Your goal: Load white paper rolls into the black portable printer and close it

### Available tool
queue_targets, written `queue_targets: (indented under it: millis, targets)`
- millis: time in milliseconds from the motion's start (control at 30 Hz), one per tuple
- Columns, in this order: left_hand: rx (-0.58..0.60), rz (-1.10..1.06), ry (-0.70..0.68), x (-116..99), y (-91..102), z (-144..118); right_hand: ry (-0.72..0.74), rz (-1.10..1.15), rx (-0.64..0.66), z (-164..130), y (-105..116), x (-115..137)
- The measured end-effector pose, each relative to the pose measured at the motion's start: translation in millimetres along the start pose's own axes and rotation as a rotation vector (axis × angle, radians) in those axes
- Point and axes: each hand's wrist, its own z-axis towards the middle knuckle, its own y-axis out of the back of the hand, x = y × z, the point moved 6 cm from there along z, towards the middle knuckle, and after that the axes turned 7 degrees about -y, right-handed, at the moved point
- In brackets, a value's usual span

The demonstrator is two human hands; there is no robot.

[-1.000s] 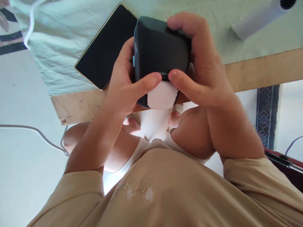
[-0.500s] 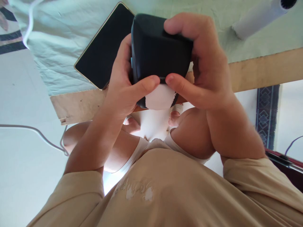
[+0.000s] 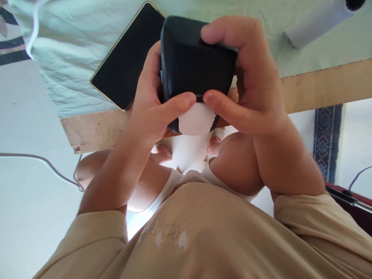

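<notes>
A dark, rounded label printer (image 3: 199, 66) is held up in front of me over the table's near edge. Part of its lettering shows by my thumbs; the rest is covered. From its lower end a piece of white paper (image 3: 196, 119) sticks out with ragged side edges. My left hand (image 3: 152, 102) is wrapped round the printer's left side, thumb on the front face, its fingertips hidden behind. On the other side my right hand (image 3: 255, 81) grips it, index finger bent over the upper right corner and thumb near the paper. Both thumb tips nearly meet.
Beyond my left hand, a black-screened tablet or phone (image 3: 128, 58) lies on the pale green cloth (image 3: 69, 77). A white tube (image 3: 319, 25) rests at the far right. Bare wood (image 3: 325, 87) edges the table. White cables (image 3: 37, 159) run at the left.
Hardly anything differs. Both hands keep the same hold on the printer, and the view has shifted only very slightly.
</notes>
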Motion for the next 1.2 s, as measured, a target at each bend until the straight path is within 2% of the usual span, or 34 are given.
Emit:
queue_targets:
  millis: [67,167,200,267,300,367,467,567,767,1000,1200]
  targets:
    - [-0.026,0.002,0.035,-6.3,-5.6,-4.1,-0.001,0.002,0.004,0.5,-0.8,-0.1]
    - [-0.016,0.044,0.015,1.1,4.2,2.4,0.004,-0.012,-0.005,1.6,-1.1,1.4]
    - [0.034,0.036,-0.023,5.8,8.3,6.7,-0.014,-0.029,-0.006,2.0,-1.3,1.1]
    - [0.244,-0.009,-0.094,15.0,8.9,12.5,-0.046,-0.053,-0.024,2.1,-0.5,1.2]
    - [0.275,-0.009,-0.104,19.1,11.3,13.9,-0.054,-0.063,-0.023,1.9,-0.4,1.7]
    - [0.162,0.01,-0.116,21.7,19.8,15.1,-0.045,-0.076,-0.009,1.3,-0.8,3.7]
    - [0.206,0.001,-0.159,13.9,9.8,8.7,-0.045,-0.086,0.007,1.0,-1.3,4.6]
    - [0.223,-0.031,-0.139,8.2,-0.3,4.4,-0.039,-0.065,-0.012,1.2,0.3,5.4]
    - [0.022,-0.161,-0.073,4.7,-6.5,4.0,-0.047,-0.054,0.001,0.5,0.1,4.9]
    - [0.037,-0.218,-0.048,6.5,-10.9,4.5,-0.035,0.01,-0.023,1.7,1.4,1.1]
    - [-0.076,-0.195,-0.023,1.3,-10.7,1.8,-0.046,0.0,-0.016,1.6,-2.0,-6.7]
